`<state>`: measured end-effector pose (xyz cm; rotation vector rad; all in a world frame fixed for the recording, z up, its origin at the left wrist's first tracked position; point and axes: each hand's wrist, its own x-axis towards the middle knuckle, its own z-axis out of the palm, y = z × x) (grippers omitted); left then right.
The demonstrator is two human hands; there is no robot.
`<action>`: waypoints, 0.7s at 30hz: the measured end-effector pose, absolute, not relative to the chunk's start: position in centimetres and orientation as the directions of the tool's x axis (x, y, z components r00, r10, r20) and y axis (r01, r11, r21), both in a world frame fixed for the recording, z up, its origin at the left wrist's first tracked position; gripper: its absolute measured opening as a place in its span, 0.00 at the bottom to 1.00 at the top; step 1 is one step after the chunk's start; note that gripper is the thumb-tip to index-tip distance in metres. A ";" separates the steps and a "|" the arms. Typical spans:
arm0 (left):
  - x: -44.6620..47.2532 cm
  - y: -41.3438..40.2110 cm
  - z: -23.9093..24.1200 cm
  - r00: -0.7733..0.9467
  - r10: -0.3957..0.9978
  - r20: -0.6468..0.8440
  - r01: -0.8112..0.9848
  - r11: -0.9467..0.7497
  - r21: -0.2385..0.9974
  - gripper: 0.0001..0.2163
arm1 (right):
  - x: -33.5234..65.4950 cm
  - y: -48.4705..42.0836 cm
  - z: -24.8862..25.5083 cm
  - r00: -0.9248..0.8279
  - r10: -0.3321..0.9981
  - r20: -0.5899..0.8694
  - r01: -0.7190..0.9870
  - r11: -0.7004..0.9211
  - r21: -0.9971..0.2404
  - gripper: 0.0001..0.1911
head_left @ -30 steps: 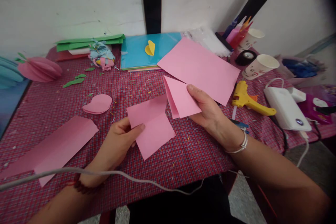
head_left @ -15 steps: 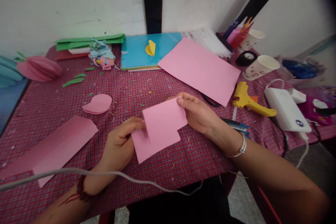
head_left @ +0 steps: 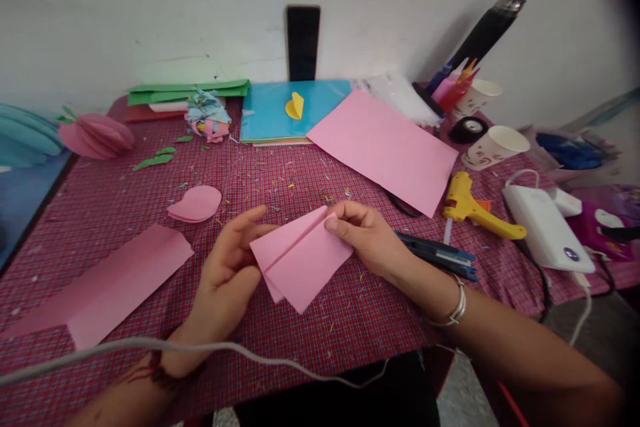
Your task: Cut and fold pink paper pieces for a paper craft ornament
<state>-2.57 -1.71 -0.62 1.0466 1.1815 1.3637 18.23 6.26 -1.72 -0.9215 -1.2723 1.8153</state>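
Note:
Pink paper pieces (head_left: 310, 265), overlapping and fanned slightly apart, are held above the checked tablecloth. My right hand (head_left: 367, 237) pinches their upper right corner between thumb and fingers. At the left edge of the paper, my left hand (head_left: 227, 273) has its fingers apart, and some fingertips are hidden behind the sheet. Left of that hand lies a teardrop-shaped stack of pink paper (head_left: 196, 204). A creased pink strip (head_left: 125, 280) rests below it. Beyond my right hand is a large pink sheet (head_left: 383, 150).
A yellow glue gun (head_left: 467, 203), blue-black scissors or cutters (head_left: 440, 255) and a white power bank (head_left: 547, 220) lie to the right. Paper cups (head_left: 497, 147) stand behind them. A white cable (head_left: 225, 350) crosses in front of my left wrist. A phone (head_left: 303, 43) leans on the wall.
The pink pieces have turned and shifted in my hands, so their overlap looks different. My left fingers have spread from their grip on the paper. The view has tilted up slightly.

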 end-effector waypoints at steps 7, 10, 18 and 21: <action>-3.1 -0.9 -1.7 -0.171 0.973 -0.154 -0.205 0.117 0.972 0.09 | 18.4 6.4 -1.1 -0.439 0.898 -0.043 -0.103 -0.098 -0.990 0.13; -3.2 -1.2 -2.0 -0.175 0.976 -0.127 0.012 0.131 0.991 0.05 | 18.4 6.3 -1.0 -0.455 0.890 -0.035 -0.077 -0.079 -0.994 0.13; -2.9 -1.2 -2.1 -0.085 0.985 -0.152 -0.010 0.152 0.988 0.05 | 18.4 6.3 -1.3 -0.432 0.894 -0.120 -0.155 -0.205 -0.966 0.13; -2.6 -1.0 -2.0 -0.023 0.982 -0.185 -0.095 0.182 0.979 0.04 | 18.4 6.6 -1.5 -0.390 0.902 -0.187 -0.210 -0.285 -0.935 0.14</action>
